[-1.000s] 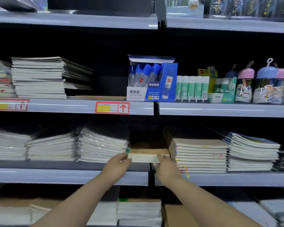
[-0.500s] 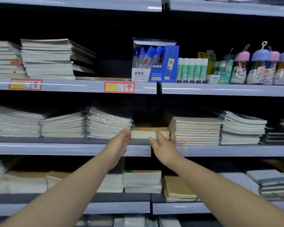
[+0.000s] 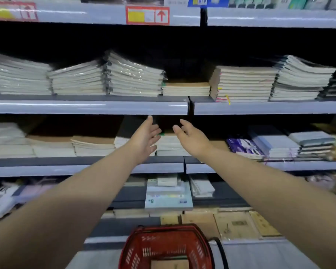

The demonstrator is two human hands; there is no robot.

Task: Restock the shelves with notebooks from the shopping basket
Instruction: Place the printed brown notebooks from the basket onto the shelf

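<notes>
A brown notebook (image 3: 169, 264) lies flat in the bottom of the red basket (image 3: 159, 243), which stands on the floor at the foot of the shelves. Only its upper edge shows, running left to right; its long axis is cut off by the frame. From the hands it lies straight down and back toward the person, well apart from both. The left hand (image 3: 144, 139) and right hand (image 3: 192, 139) hang side by side in front of the shelves, fingers spread and relaxed, holding nothing. The basket sits about midway under the two forearms, so neither hand looks nearer. Its black handle (image 3: 219, 247) droops on the right side. Above the hands, a short stack of brown notebooks (image 3: 185, 88) marks the likely gap to fill.
</notes>
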